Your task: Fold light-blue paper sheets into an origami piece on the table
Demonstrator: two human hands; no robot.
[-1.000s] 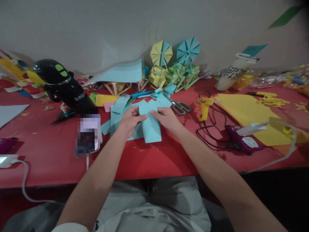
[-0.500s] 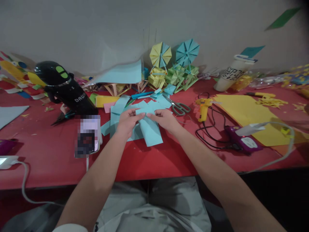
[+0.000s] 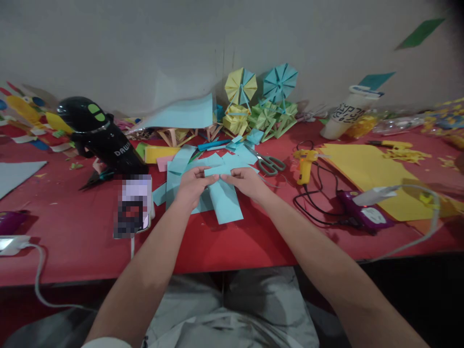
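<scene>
A light blue strip of paper [image 3: 226,200] is pinched between my two hands, its long end hanging toward the table's front edge. My left hand [image 3: 193,186] closes on its left side, thumb on top. On the right side my right hand [image 3: 248,182] grips it the same way, the two thumbs nearly meeting. The far end of the strip looks folded over near the fingertips. Under and behind the hands lie more light blue paper pieces [image 3: 174,186]. Grey-handled scissors [image 3: 270,165] rest just beyond my right hand.
A phone [image 3: 134,205] stands left of my left arm, near a black bottle [image 3: 105,137]. Rightward are a yellow glue gun [image 3: 305,166], a purple power strip [image 3: 366,212] and yellow paper sheets [image 3: 362,169]. Folded paper models [image 3: 241,87] stand along the wall.
The strip's far part now shows as a narrower folded band at my fingertips. My hands have hardly moved; the view has shifted slightly.
</scene>
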